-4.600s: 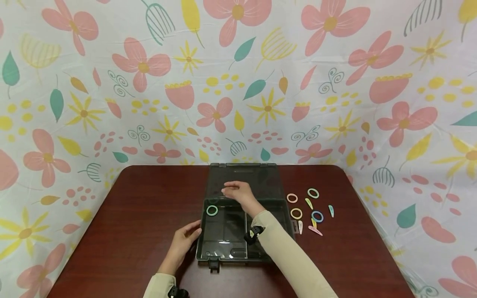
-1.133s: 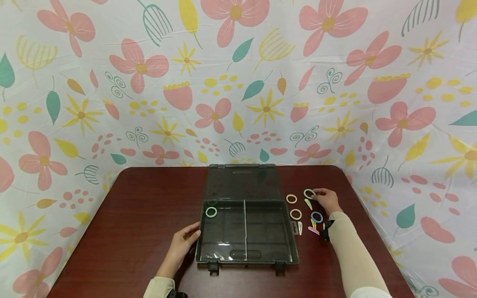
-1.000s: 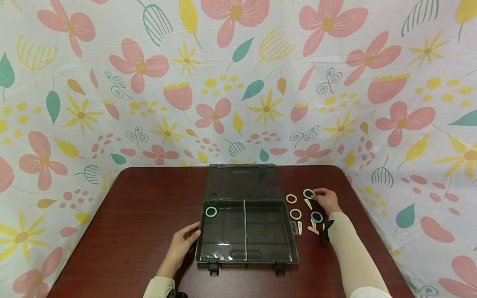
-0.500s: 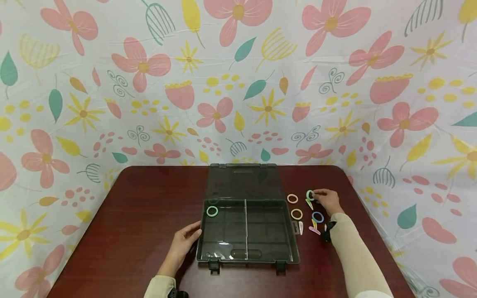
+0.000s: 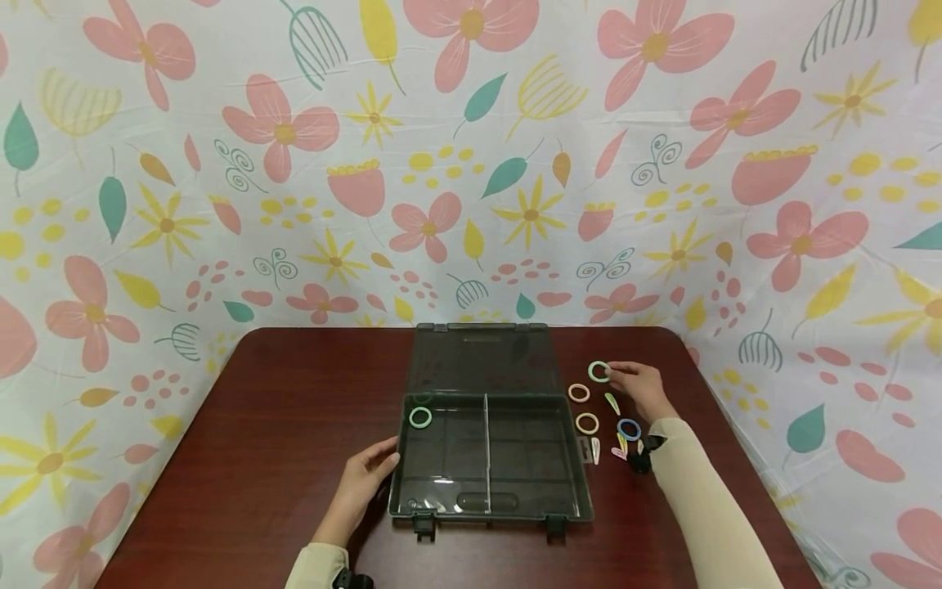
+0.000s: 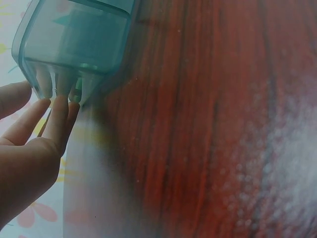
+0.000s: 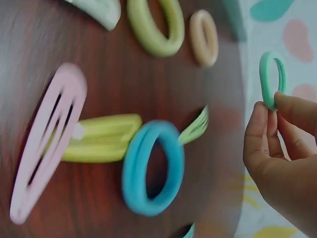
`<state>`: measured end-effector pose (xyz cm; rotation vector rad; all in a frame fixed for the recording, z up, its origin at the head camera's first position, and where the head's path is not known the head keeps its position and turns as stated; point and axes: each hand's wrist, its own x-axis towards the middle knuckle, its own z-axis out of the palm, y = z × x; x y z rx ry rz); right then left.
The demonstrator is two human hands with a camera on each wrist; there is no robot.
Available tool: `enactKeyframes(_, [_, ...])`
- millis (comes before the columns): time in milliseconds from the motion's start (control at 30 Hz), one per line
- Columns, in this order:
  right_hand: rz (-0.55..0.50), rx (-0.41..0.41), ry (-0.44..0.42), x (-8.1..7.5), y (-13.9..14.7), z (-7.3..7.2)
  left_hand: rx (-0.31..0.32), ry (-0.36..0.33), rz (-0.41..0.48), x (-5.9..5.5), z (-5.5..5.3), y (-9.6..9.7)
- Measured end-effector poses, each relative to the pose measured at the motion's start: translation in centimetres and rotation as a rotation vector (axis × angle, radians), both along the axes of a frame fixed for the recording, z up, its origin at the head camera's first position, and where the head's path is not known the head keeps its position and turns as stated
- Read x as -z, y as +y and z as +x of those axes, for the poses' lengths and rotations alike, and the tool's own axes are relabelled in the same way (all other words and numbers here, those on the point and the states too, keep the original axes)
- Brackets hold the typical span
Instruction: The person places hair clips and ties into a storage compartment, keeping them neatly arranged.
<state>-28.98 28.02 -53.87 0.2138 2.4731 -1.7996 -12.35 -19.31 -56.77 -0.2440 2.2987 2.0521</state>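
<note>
My right hand (image 5: pixel 642 391) pinches a mint-green hair tie (image 7: pixel 265 82) between thumb and fingers, held up above the table in the right wrist view. My left hand (image 5: pixel 361 483) touches the left wall of a dark see-through plastic box (image 5: pixel 491 517), its fingers fairly straight in the left wrist view. The box's lid (image 5: pixel 482 360) lies folded back. Another green hair tie (image 5: pixel 420 428) lies in the back left of the box's left compartment. Beneath my right hand, a blue hair tie (image 7: pixel 133 173), a pink snap clip (image 7: pixel 49 134) and a yellow snap clip (image 7: pixel 101 139) lie together.
Right of the box lie a peach hair tie (image 5: pixel 579 402), a yellow hair tie (image 5: pixel 586 433), a white snap clip (image 5: pixel 595 451) and a light green clip (image 5: pixel 612 403). A divider (image 5: pixel 486 458) splits the box. A flowered cloth (image 5: pixel 471 164) hangs behind the table.
From above the box, my right hand moved right to the loose hair ties. It took the green hair tie there and has raised it slightly, leftward. My left hand stays at the box.
</note>
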Motion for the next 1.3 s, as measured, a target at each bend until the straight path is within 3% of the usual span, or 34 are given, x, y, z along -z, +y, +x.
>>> enactKeyframes(333, [-0.092, -0.089, -0.027, -2.6, -4.2, 0.2, 0.007, 0.005, -0.010, 0.0, -0.1, -0.1])
enactKeyframes(667, [-0.066, -0.129, -0.011, -4.2, -9.4, 0.8, 0.015, 0.030, -0.016, 0.0, 0.0, -0.3])
enactKeyframes(833, [-0.090, -0.145, -0.005, -4.6, -12.0, 1.3, 0.013, 0.043, -0.018, 0.0, 0.0, -0.2])
enactKeyframes(1300, [-0.276, -0.207, -0.046, -5.0, -18.7, 2.5, 0.008, 0.035, 0.014, 0.3, -0.2, -0.1])
